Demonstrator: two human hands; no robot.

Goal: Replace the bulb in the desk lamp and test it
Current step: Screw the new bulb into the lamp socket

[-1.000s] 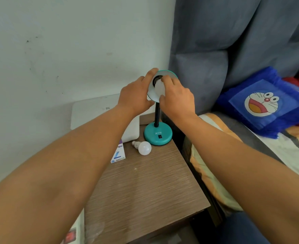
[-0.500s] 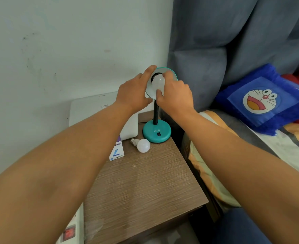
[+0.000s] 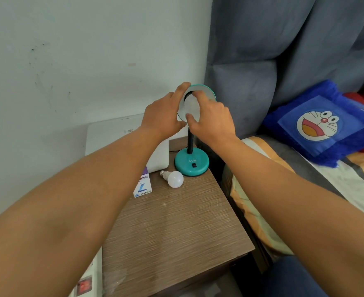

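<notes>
On wood-grain nightstand (image 3: 176, 228) (beside bed (image 3: 348, 179)): lamp (image 3: 191, 161)

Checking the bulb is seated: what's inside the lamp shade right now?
A white bulb sits in the lamp shade, pinched by the right hand; the left hand steadies the rim. Its base and socket are hidden.

The desk lamp (image 3: 191, 163) is teal with a black stem. Both bulbs, the fitted bulb (image 3: 191, 106) and the spare bulb (image 3: 175, 179), are white. The nightstand (image 3: 172, 228) shows brown streaked woodgrain. The cushion (image 3: 320, 125) is royal blue with a cartoon face.
</notes>
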